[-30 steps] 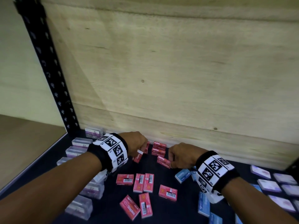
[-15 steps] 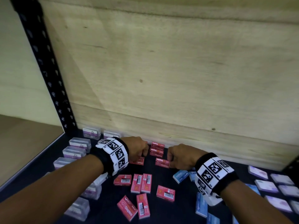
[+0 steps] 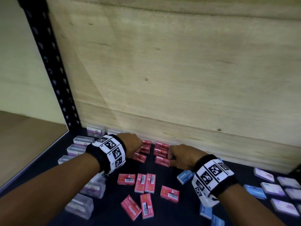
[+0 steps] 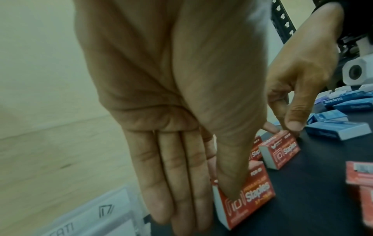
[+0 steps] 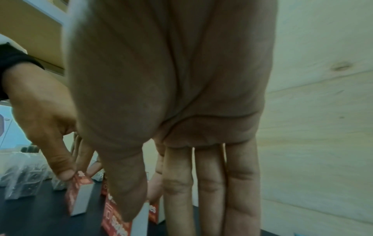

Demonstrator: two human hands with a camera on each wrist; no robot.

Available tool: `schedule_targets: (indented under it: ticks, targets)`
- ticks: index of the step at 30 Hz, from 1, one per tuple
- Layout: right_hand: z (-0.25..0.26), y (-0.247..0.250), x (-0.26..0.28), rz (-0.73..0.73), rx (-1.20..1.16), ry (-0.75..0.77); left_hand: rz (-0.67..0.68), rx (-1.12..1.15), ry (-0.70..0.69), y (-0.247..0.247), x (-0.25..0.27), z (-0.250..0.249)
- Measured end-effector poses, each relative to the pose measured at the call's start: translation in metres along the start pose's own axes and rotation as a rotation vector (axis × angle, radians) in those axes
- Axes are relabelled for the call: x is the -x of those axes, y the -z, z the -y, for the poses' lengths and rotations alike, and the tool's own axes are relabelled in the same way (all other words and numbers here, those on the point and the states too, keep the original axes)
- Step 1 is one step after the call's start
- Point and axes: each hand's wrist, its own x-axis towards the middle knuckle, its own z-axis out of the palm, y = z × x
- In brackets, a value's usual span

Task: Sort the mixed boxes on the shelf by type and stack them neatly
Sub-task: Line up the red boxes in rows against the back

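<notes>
Small red staples boxes stand on edge in two short rows (image 3: 145,146) (image 3: 160,150) against the plywood back wall. My left hand (image 3: 137,150) pinches one red box (image 4: 250,191) at the front of the left row, thumb on its printed face. My right hand (image 3: 170,158) pinches another red box (image 3: 162,160) at the front of the right row, its thumb on the face (image 5: 117,223). Both boxes stand on the dark shelf. More red boxes (image 3: 145,183) lie flat and loose nearer to me.
Clear plastic boxes (image 3: 83,141) sit along the left, blue boxes (image 3: 185,176) at mid right, pale lilac boxes (image 3: 273,190) at far right. A black perforated post (image 3: 53,70) rises at the back left. The shelf's left edge (image 3: 32,162) drops off.
Both hands have moved back toward the wall. The left hand's red box, tilted a second ago, now stands upright at the front of a row beside the right hand's row.
</notes>
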Motion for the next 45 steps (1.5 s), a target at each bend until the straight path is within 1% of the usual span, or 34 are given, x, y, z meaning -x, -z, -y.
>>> schedule_targets:
  ticks: [11, 14, 17, 19, 20, 21, 24, 26, 28, 32, 37, 40, 42, 45]
  targets:
    - [0.007, -0.005, -0.005, -0.021, 0.037, -0.037, 0.017, 0.001, 0.045, 0.002, 0.000, -0.002]
    - [0.005, -0.005, 0.002, -0.023, 0.020, -0.066, -0.021, -0.013, 0.059, 0.007, 0.008, -0.001]
    - [0.007, -0.008, 0.013, -0.101, 0.118, -0.079, -0.048, -0.011, 0.036, 0.010, 0.020, -0.001]
    - [0.013, -0.010, 0.018, -0.153, 0.144, -0.042, -0.006, -0.001, -0.007, 0.008, 0.027, -0.004]
    - [0.018, -0.010, 0.020, -0.140, 0.119, -0.007, 0.040, -0.008, -0.029, 0.007, 0.030, -0.005]
    - [0.022, -0.011, 0.020, -0.098, 0.079, 0.036, 0.096, -0.013, -0.044, 0.006, 0.032, -0.007]
    - [0.037, -0.018, 0.020, 0.075, 0.012, 0.137, 0.210, -0.043, -0.032, 0.000, 0.034, -0.010]
    - [0.045, -0.023, 0.020, 0.119, 0.025, 0.152, 0.243, -0.072, -0.021, -0.004, 0.035, -0.014]
    - [0.051, -0.027, 0.020, 0.113, 0.049, 0.156, 0.262, -0.082, -0.017, -0.007, 0.036, -0.018]
    - [0.056, -0.033, 0.019, 0.061, 0.066, 0.171, 0.251, -0.124, -0.034, -0.013, 0.035, -0.022]
    - [0.047, -0.031, 0.023, 0.040, 0.002, 0.153, 0.228, -0.152, -0.038, -0.018, 0.034, -0.020]
    - [0.039, -0.022, 0.026, 0.052, -0.003, 0.096, 0.165, -0.106, -0.063, -0.016, 0.033, -0.015]
    - [0.036, -0.017, 0.026, 0.055, 0.019, 0.071, 0.148, -0.055, -0.095, -0.012, 0.032, -0.014]
    - [0.033, -0.017, 0.021, 0.046, 0.073, 0.030, 0.122, 0.004, -0.098, -0.008, 0.030, -0.016]
